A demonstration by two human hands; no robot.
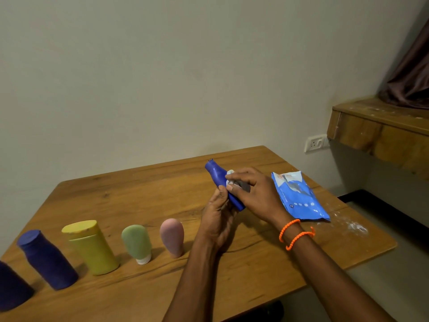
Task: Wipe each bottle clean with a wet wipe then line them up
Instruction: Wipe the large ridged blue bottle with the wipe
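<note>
- Head view: the left hand [219, 211] grips the lower body of the blue bottle [220, 182] and holds it tilted above the middle of the counter [139, 187], neck pointing away, probably so that every side can be reached.
- The right hand [253, 194] pinches a white wet wipe [230, 176] in its fingers [241, 174] and presses it on the shoulder of the bottle; I judge the wiping is in progress.
- Five bottles stand along the near-left edge in a row: pink bottle [172, 237], green bottle [137, 242], yellow bottle [91, 247], dark blue bottle [46, 259], and another dark one [11, 289] cut off at the corner. They seem finished already.
- The wet wipe pack [299, 197] lies flat near the right edge, just beside the right hand, easy to reach. White powder [355, 227] is spilled beside it.
</note>
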